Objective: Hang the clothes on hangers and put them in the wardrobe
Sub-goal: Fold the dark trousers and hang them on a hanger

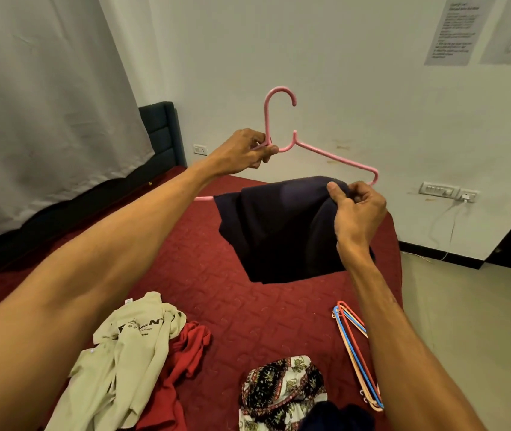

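A pink plastic hanger point(335, 157) is held up over the bed, hook upward. My left hand point(241, 152) grips it at the base of the hook. A dark navy garment point(279, 231) drapes over the hanger's bottom bar and hangs down. My right hand point(357, 208) pinches the top fold of that garment near the hanger's right end. On the bed lie a cream printed shirt point(129, 349), a red garment point(182, 362) and a patterned black, red and white cloth point(282, 387).
The red quilted bedspread point(217, 275) covers the bed. A bunch of coloured hangers point(353, 349) lies near its right edge. A white curtain point(45, 104) hangs at left beside a dark headboard point(161, 132). Wall sockets with a cable point(447, 191) are at right, above grey floor.
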